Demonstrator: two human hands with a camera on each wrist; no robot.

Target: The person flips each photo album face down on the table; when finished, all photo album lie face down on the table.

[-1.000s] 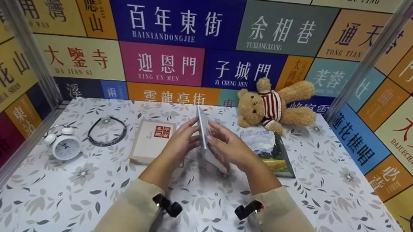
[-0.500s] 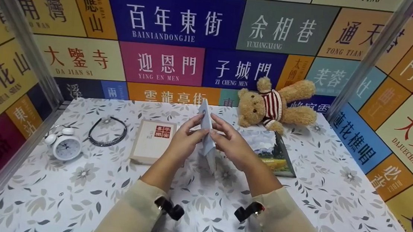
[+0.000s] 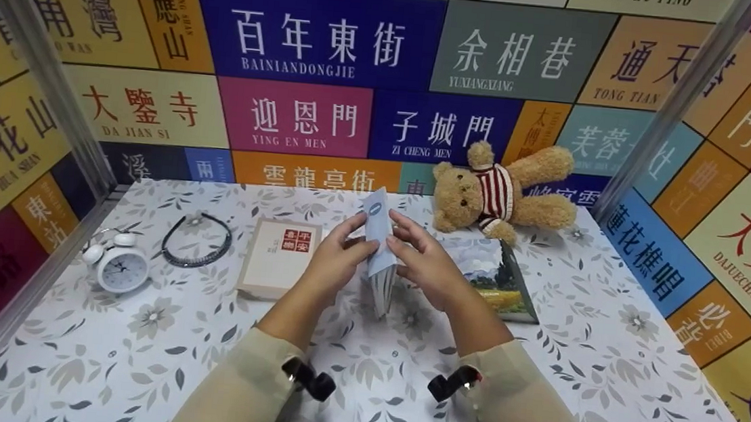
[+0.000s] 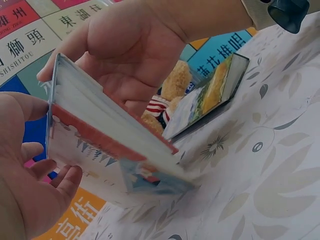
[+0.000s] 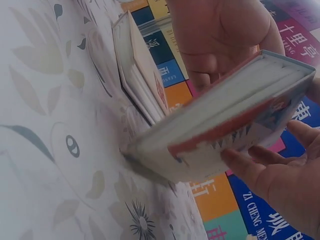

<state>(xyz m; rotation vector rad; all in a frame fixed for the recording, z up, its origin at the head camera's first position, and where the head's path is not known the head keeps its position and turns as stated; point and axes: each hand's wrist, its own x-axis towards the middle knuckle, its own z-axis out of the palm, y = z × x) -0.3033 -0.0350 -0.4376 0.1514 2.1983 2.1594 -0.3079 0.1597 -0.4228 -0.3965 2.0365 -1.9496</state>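
Observation:
A thick hardcover book [image 3: 379, 242] with a pale blue spine stands on end, tilted, between my hands at the table's middle. My left hand [image 3: 336, 252] holds its upper left side, thumb by the spine. From the other side my right hand [image 3: 433, 265] holds it too, with thumb near the spine and fingers along the cover. In the left wrist view the book [image 4: 100, 142] shows white page edges and a cover with a red band. In the right wrist view its lower end [image 5: 145, 155] is close over the patterned cloth.
A beige book [image 3: 276, 263] with red characters lies left of my hands. Right of them is a book with a landscape cover [image 3: 501, 286], below a teddy bear [image 3: 502, 195]. Further left are a black headband [image 3: 197, 263] and a white alarm clock [image 3: 120, 267].
The book has turned between my hands: its blue spine now faces the head camera, and its lower end has swung left. My left thumb has come onto the spine side. The other things have stayed put.

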